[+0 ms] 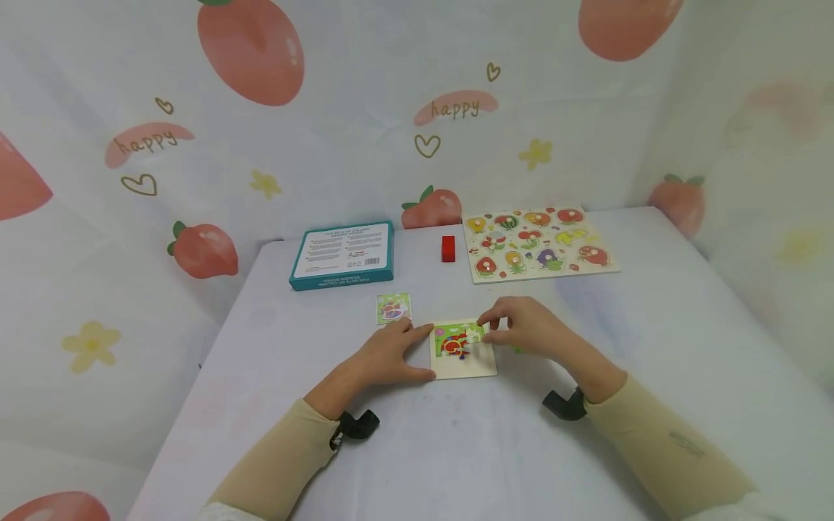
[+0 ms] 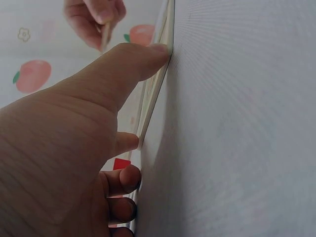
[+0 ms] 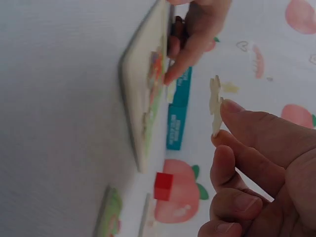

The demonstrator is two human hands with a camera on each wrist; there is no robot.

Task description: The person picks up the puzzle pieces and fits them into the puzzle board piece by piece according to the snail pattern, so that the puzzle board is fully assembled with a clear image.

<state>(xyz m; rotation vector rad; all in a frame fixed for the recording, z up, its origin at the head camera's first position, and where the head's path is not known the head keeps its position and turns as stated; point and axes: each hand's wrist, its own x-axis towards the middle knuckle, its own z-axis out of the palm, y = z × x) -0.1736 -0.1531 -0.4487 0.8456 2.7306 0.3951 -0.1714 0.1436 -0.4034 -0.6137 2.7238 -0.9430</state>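
Observation:
A square wooden puzzle board (image 1: 464,367) lies flat in front of me, with a colourful picture filling its upper part and bare wood below. My left hand (image 1: 386,353) rests beside it, the thumb and a fingertip touching its left edge near the corners. Between thumb and forefinger, my right hand (image 1: 531,329) pinches a thin wooden puzzle piece (image 3: 216,106), held above the board's upper right. The piece is seen edge-on in the right wrist view. By the left fingertips lies a square picture piece (image 1: 394,307); another green piece (image 1: 519,351) is mostly hidden under the right hand.
Behind the board stands a small red block (image 1: 448,249). A teal box (image 1: 342,278) with a white label lies at the back left. At the back right is a wooden fruit puzzle (image 1: 541,242), near the fruit-printed cloth backdrop (image 1: 365,130).

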